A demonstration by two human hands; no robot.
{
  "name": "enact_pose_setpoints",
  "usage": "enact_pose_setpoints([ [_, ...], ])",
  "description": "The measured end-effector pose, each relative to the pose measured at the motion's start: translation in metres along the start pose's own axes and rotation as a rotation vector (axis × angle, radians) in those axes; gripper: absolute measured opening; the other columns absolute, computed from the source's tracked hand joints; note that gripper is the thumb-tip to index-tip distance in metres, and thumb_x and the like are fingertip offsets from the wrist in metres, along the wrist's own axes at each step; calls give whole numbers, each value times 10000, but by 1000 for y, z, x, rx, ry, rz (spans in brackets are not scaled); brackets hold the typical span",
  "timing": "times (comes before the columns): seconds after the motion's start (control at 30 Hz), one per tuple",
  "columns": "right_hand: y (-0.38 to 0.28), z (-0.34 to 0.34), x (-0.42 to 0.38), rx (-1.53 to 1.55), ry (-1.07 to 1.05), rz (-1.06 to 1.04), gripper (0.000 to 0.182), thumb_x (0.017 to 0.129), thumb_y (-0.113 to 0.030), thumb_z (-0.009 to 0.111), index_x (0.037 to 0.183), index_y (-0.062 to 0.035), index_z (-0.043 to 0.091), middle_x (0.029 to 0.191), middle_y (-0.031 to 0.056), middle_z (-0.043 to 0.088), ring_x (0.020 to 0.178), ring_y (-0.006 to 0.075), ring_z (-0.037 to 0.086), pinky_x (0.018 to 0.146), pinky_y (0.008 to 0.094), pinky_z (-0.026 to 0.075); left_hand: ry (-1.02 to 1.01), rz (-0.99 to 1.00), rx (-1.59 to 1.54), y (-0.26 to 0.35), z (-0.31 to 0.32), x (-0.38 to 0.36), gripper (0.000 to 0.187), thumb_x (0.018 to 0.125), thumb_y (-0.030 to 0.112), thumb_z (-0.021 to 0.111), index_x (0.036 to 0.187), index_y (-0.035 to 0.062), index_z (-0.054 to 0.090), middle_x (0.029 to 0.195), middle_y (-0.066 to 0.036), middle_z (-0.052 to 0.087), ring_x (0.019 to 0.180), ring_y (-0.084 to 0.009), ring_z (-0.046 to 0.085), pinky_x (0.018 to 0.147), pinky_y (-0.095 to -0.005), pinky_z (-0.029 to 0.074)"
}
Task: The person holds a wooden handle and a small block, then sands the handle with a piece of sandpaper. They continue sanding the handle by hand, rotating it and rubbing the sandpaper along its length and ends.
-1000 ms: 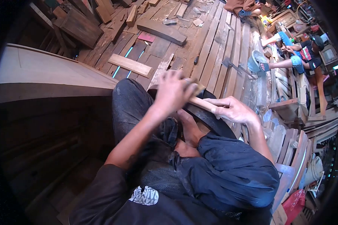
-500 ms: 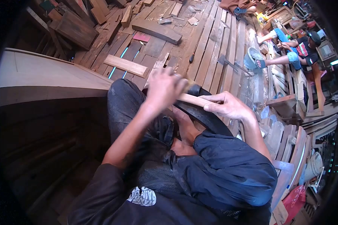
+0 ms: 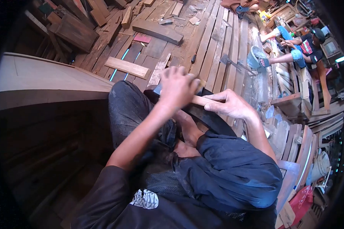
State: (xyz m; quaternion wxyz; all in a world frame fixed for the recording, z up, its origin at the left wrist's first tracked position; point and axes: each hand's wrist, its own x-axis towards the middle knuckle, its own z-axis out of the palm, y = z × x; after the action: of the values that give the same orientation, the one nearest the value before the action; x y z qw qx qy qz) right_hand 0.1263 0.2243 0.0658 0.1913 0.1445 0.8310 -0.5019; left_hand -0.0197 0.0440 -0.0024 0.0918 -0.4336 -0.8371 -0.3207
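Note:
My left hand (image 3: 177,86) is curled over the far end of a narrow wooden piece (image 3: 200,100), above my lap. Its fingers are closed on something that the hand mostly hides. A bluish edge shows at its left and a brownish edge at its right. My right hand (image 3: 231,105) pinches the near end of the wooden piece between thumb and fingers. Beneath both hands lies a dark curved object (image 3: 214,124), close to my bare feet.
A pale board (image 3: 127,67) and a thick plank (image 3: 158,32) lie on the slatted floor ahead. A hammer-like tool (image 3: 233,63) lies to the right, near a bucket (image 3: 256,57). Another person (image 3: 307,47) sits at the far right. A large pale panel (image 3: 49,76) stands left.
My left hand has shifted right along the wooden piece, nearer my right hand. The bluish edge at its left now shows more. My right hand has barely moved.

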Motion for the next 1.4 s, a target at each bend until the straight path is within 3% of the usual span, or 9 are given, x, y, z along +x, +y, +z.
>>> enact_pose_setpoints([
  [0.3, -1, 0, 3, 64, -9, -17, 483, 947, -322, 843, 1306, -10, 759, 1087, 53, 803, 994, 91, 669, 903, 281, 539, -111, -67, 101, -44, -17, -3, 360, 1026, 403, 632, 1197, 142, 811, 1075, -131, 674, 1118, -331, 606, 1044, -528, 405],
  [0.47, -1, -3, 2, -25, -44, 99, 471, 939, -353, 844, 1303, -63, 768, 1037, 43, 813, 952, 62, 663, 868, 300, 544, 31, 69, -60, 13, 11, -5, 324, 1013, 372, 649, 1148, 128, 813, 1024, -126, 664, 1114, -334, 616, 1116, -535, 365],
  [0.53, -2, -5, 2, -11, -45, 135, 464, 944, -350, 840, 1301, -62, 769, 1014, 36, 809, 933, 57, 651, 849, 298, 542, -85, 83, -59, 31, 11, -4, 311, 1012, 364, 652, 1149, 134, 811, 1029, -119, 668, 1102, -336, 623, 1120, -542, 359],
  [0.63, 4, 5, 2, 52, 31, -60, 444, 953, -341, 832, 1292, -61, 774, 952, -1, 786, 878, 42, 615, 790, 280, 528, 54, 60, -25, 3, 5, -7, 312, 1015, 358, 662, 1089, 95, 813, 1004, -115, 673, 1107, -325, 619, 1104, -537, 364],
  [0.77, 4, 0, 5, 65, -24, 47, 478, 956, -345, 836, 1291, -10, 768, 1083, 33, 796, 986, 81, 664, 881, 278, 546, -31, -44, 117, -41, -22, -11, 316, 1022, 366, 657, 1143, 118, 810, 1051, -115, 679, 1102, -328, 612, 1088, -537, 373],
  [0.87, 8, 3, 6, 28, 22, -59, 459, 938, -379, 843, 1282, -80, 785, 869, -17, 743, 787, 40, 572, 697, 285, 501, 41, -40, 59, -20, -9, -9, 313, 1017, 365, 659, 1136, 121, 815, 1036, -115, 679, 1092, -322, 614, 1096, -535, 372],
  [0.97, 4, -4, 5, -73, -23, 79, 415, 942, -379, 842, 1224, -77, 812, 802, -31, 713, 756, 34, 537, 682, 281, 480, 99, 120, -50, 28, 14, -5, 284, 990, 366, 678, 1035, 119, 811, 982, -97, 659, 1087, -308, 612, 1132, -562, 345],
  [1.1, 8, 0, 1, 18, 24, -24, 419, 959, -347, 829, 1221, -22, 801, 825, -63, 640, 773, 28, 504, 658, 270, 457, 90, 102, -48, 17, 14, -1, 279, 991, 354, 686, 975, 101, 803, 972, -109, 673, 1043, -325, 626, 1118, -571, 357],
  [1.4, 13, -3, 3, 43, 11, 27, 491, 952, -350, 843, 1306, -20, 762, 1002, 13, 767, 897, 69, 622, 799, 279, 531, -26, -42, -110, -9, 7, -2, 287, 1024, 348, 636, 1000, 102, 781, 985, -93, 723, 1036, -309, 656, 1014, -513, 409],
])
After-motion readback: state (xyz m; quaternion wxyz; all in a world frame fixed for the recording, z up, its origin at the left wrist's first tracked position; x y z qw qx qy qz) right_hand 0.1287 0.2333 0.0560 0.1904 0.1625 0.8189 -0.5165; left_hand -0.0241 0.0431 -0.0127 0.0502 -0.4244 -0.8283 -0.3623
